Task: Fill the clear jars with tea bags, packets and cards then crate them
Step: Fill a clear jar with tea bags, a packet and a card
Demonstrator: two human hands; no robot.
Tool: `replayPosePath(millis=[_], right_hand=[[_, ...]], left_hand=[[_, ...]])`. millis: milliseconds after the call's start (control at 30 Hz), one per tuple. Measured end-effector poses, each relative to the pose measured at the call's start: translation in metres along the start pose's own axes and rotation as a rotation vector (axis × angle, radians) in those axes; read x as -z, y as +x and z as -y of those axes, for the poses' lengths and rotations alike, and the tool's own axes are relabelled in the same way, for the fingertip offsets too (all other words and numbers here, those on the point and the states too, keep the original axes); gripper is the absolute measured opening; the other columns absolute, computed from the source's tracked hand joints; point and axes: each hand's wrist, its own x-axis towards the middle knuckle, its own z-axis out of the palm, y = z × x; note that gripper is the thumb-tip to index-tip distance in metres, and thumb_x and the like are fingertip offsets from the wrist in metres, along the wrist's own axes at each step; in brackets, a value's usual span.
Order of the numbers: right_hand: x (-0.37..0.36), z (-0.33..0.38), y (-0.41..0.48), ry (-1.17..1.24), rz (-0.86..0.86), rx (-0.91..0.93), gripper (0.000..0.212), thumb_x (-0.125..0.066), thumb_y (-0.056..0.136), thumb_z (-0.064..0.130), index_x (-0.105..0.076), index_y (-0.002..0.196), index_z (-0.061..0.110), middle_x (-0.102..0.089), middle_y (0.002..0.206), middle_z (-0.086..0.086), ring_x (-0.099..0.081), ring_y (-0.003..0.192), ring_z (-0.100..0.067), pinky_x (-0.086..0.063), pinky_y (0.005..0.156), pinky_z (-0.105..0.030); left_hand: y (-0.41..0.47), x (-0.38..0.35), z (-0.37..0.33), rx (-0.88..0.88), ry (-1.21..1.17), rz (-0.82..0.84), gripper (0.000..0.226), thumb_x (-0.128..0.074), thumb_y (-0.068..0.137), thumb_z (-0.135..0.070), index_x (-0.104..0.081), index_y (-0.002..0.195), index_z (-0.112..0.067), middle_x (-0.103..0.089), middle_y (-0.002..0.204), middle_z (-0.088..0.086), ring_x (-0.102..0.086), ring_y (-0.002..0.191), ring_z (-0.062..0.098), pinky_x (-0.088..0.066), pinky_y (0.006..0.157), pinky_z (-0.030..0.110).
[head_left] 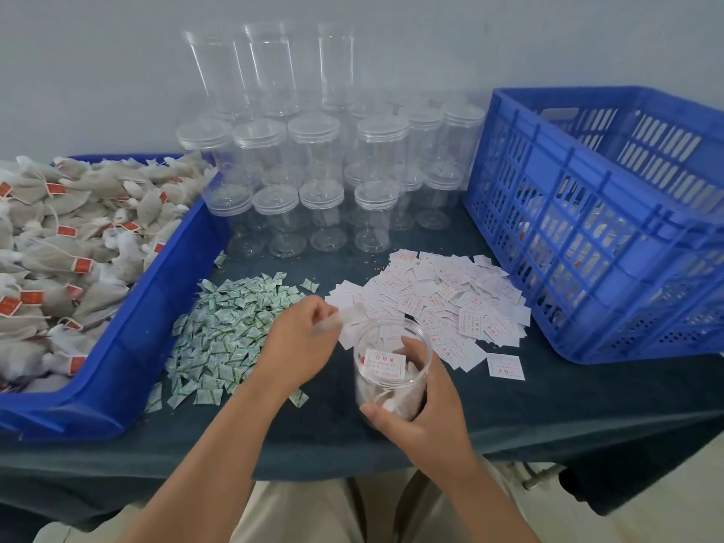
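An open clear jar [391, 370] stands near the table's front edge with tea bags and a white card with red print inside. My right hand [423, 405] grips the jar from the right and below. My left hand [301, 339] holds the jar's clear lid [341, 321], blurred, just left of the jar's mouth. A heap of green-and-white packets [231, 327] lies to the left. White cards with red print [450, 299] lie in a heap behind the jar. Tea bags [66, 237] with red tags fill the blue bin on the left.
Several empty lidded clear jars [313, 190] stand stacked at the back against the wall. A slatted blue crate [599, 225] sits at the right with some filled jars inside. The blue bin's wall [156, 291] borders the packets. A dark cloth [548, 405] covers the table.
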Motion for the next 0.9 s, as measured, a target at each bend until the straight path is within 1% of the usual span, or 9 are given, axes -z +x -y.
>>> replayPosePath(millis=[100,167,233,300,367,500,633,833,900], right_hand=[[-0.002,0.003,0.003,0.003,0.059,-0.014,0.086,-0.095,0.07,0.049,-0.05,0.143,0.052,-0.062,0.141,0.013,-0.059,0.137,-0.016,-0.05,0.11,-0.031],[-0.003,0.006,0.004,-0.008,0.095,-0.025,0.084,-0.096,0.07,0.047,-0.052,0.141,0.052,-0.063,0.139,0.013,-0.059,0.135,-0.016,-0.051,0.107,-0.032],[-0.004,0.01,0.004,-0.066,0.12,-0.016,0.08,-0.095,0.069,0.048,-0.052,0.136,0.055,-0.063,0.134,0.015,-0.06,0.131,-0.012,-0.051,0.101,-0.021],[-0.005,0.015,0.004,-0.123,0.119,-0.021,0.076,-0.093,0.069,0.051,-0.051,0.132,0.055,-0.063,0.13,0.018,-0.061,0.126,-0.008,-0.05,0.094,-0.015],[-0.007,0.02,0.004,-0.167,0.099,-0.02,0.075,-0.091,0.07,0.05,-0.052,0.134,0.048,-0.066,0.127,0.019,-0.064,0.12,-0.006,-0.054,0.089,-0.018],[-0.011,0.032,0.0,-0.233,0.095,0.001,0.076,-0.089,0.072,0.044,-0.055,0.139,0.032,-0.069,0.116,0.011,-0.066,0.109,-0.013,-0.058,0.09,-0.04],[-0.011,0.046,-0.006,-0.289,0.081,0.035,0.082,-0.086,0.069,0.06,-0.055,0.14,0.035,-0.066,0.12,0.019,-0.064,0.114,-0.008,-0.056,0.093,-0.035],[-0.002,0.061,-0.008,-0.31,0.141,-0.056,0.072,-0.079,0.06,0.062,-0.052,0.124,0.042,-0.065,0.11,0.017,-0.062,0.104,-0.003,-0.055,0.084,-0.027],[0.0,0.066,-0.008,-0.342,0.163,-0.081,0.076,-0.076,0.058,0.066,-0.05,0.126,0.047,-0.062,0.117,0.026,-0.061,0.108,0.005,-0.052,0.083,-0.018]], left_hand=[[-0.009,0.016,-0.011,-0.018,-0.356,0.092,0.024,-0.067,0.092,-0.031,-0.058,0.102,-0.011,-0.073,0.097,0.005,-0.068,0.089,0.008,-0.058,0.089,0.053],[-0.019,0.029,-0.018,-0.093,-0.478,0.225,0.031,-0.068,0.092,-0.034,-0.059,0.121,-0.028,-0.076,0.114,-0.006,-0.072,0.108,0.004,-0.055,0.097,0.04],[-0.029,0.042,-0.025,-0.227,-0.339,0.357,0.054,-0.066,0.087,-0.059,-0.046,0.137,-0.061,-0.066,0.128,-0.023,-0.065,0.119,-0.001,-0.049,0.099,0.028],[-0.036,0.049,-0.032,-0.346,-0.067,0.458,0.073,-0.068,0.077,-0.075,-0.034,0.142,-0.072,-0.047,0.13,-0.035,-0.051,0.126,-0.006,-0.046,0.102,0.025],[-0.045,0.049,-0.038,-0.434,0.176,0.462,0.08,-0.071,0.069,-0.082,-0.036,0.14,-0.071,-0.033,0.132,-0.036,-0.038,0.13,-0.009,-0.041,0.101,0.022],[-0.064,0.045,-0.045,-0.505,0.311,0.383,0.091,-0.066,0.064,-0.092,-0.029,0.14,-0.059,-0.03,0.142,-0.04,-0.031,0.127,-0.017,-0.037,0.096,0.02],[-0.065,0.045,-0.056,-0.412,0.329,0.256,0.091,-0.055,0.071,-0.093,-0.026,0.15,-0.058,-0.039,0.144,-0.03,-0.041,0.132,-0.001,-0.039,0.108,0.031],[-0.071,0.054,-0.054,-0.492,0.307,0.421,0.087,-0.059,0.07,-0.091,-0.026,0.145,-0.062,-0.029,0.141,-0.042,-0.031,0.13,-0.019,-0.037,0.102,0.02],[-0.074,0.053,-0.053,-0.52,0.267,0.403,0.085,-0.06,0.07,-0.092,-0.029,0.143,-0.061,-0.032,0.141,-0.04,-0.038,0.13,-0.014,-0.039,0.097,0.019]])
